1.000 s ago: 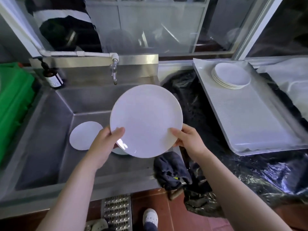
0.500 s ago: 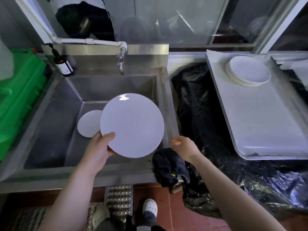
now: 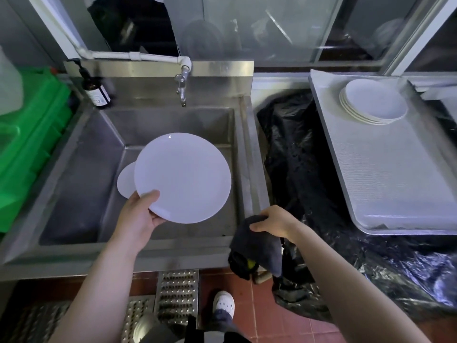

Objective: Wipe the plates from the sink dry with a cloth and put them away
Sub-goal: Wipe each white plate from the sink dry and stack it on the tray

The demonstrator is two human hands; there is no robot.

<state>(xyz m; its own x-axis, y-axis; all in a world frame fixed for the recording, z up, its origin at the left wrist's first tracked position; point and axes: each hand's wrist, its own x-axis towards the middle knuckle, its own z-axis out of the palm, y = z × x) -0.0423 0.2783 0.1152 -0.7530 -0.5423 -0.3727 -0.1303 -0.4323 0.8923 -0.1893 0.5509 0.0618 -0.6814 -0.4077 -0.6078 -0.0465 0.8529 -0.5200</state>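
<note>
White plate (image 3: 183, 178) is gripped at its seven o'clock rim by the left hand (image 3: 138, 219) above the steel sink (image 3: 244, 149); dark cloth (image 3: 257, 246) is clutched by the right hand (image 3: 274, 222) at three o'clock. Stacked plates (image 3: 373, 102) are seen on the tray (image 3: 385, 181) at one o'clock.

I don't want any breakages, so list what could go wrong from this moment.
1. The left hand alone pinches the plate at its rim above the sink; if wet, it could slip onto the second plate below.
2. The right hand grips a dark cloth draped over the sink's corner; pulling it up could snag.
</note>
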